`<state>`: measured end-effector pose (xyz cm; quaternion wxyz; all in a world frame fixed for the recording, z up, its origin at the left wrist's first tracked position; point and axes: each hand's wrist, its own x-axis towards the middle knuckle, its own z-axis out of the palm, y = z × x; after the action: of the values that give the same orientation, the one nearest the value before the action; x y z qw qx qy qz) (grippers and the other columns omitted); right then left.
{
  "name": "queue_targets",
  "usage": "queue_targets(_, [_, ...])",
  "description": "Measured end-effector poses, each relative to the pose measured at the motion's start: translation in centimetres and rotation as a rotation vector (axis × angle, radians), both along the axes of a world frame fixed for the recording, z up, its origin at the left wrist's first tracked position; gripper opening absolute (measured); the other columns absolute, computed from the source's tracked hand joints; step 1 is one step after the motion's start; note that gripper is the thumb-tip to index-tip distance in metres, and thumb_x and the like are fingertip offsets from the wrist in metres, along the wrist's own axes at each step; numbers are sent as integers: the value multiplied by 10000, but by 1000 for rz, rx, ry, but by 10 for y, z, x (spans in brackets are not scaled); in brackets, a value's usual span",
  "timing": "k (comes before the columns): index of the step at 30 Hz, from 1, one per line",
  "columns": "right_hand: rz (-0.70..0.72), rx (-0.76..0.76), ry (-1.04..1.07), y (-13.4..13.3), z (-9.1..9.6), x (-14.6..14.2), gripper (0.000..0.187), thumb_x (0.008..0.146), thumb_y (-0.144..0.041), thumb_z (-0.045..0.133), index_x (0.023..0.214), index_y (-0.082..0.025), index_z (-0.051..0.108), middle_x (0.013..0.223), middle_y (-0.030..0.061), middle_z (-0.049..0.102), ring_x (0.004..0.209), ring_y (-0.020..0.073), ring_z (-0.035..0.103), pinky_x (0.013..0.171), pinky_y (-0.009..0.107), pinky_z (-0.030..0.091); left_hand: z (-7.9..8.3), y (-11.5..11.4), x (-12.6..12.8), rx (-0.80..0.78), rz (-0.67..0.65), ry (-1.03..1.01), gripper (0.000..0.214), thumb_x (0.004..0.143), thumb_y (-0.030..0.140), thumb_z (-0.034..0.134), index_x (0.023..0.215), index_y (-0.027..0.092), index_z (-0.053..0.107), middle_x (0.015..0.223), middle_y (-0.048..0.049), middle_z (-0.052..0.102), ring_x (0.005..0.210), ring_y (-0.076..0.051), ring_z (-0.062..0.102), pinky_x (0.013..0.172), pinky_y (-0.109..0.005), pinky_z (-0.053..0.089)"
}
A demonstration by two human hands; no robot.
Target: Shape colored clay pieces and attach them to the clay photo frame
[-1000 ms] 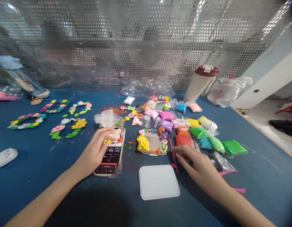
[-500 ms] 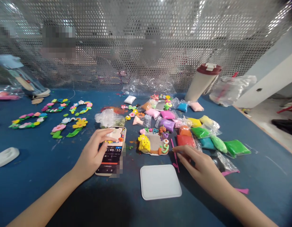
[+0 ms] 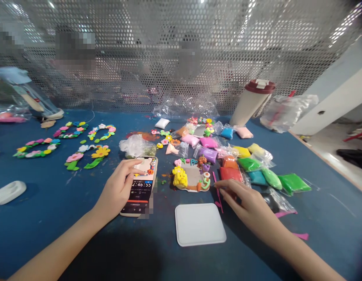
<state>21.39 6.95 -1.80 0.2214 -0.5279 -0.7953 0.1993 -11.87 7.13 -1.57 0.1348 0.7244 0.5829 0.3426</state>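
My left hand (image 3: 120, 187) lies over a phone (image 3: 139, 198), its fingers stretched out and the fingertips on the upper part of the lit screen. The phone rests on the blue table. My right hand (image 3: 242, 199) hovers low with loosely bent fingers, fingertips at a thin pink modelling tool (image 3: 217, 193) on the table; whether they touch it is unclear. Between the hands is a small board decorated with clay (image 3: 195, 173), with a yellow figure, letters and a carrot along its edge. Nearer to me lies a white rounded-corner board (image 3: 200, 225).
Bags of coloured clay (image 3: 248, 164) spread over the right side. Clay flower wreaths (image 3: 37, 148) lie on the left, near a white computer mouse (image 3: 9, 192). A tumbler (image 3: 252, 102) stands at the back right before a perforated metal screen (image 3: 157, 58).
Both hands hold nearly the same pose. The whole view has shifted very slightly; nothing on the table has visibly moved.
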Motion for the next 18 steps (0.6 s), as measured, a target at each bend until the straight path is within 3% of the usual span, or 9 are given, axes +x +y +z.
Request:
queue_targets(8, [7,-1,-31,0,0,1,235,945,-282,387,1024,-219,600,905,61,701,779,205,667,664,315,509,-3,-2,-3,58,-15,-4,233,950,203,349,1058,235,553,1162,-49,600,1150,-219,557,1021,-403,416])
queue_targets(18, [22,0,-25,0,-1,2,232,944,-265,388,1030,-217,598,913,62,694,779,199,664,664,308,503,-3,1,-3,-15,67,-14,259,933,202,352,1123,195,527,1124,-90,624,1014,-229,647,903,-404,493])
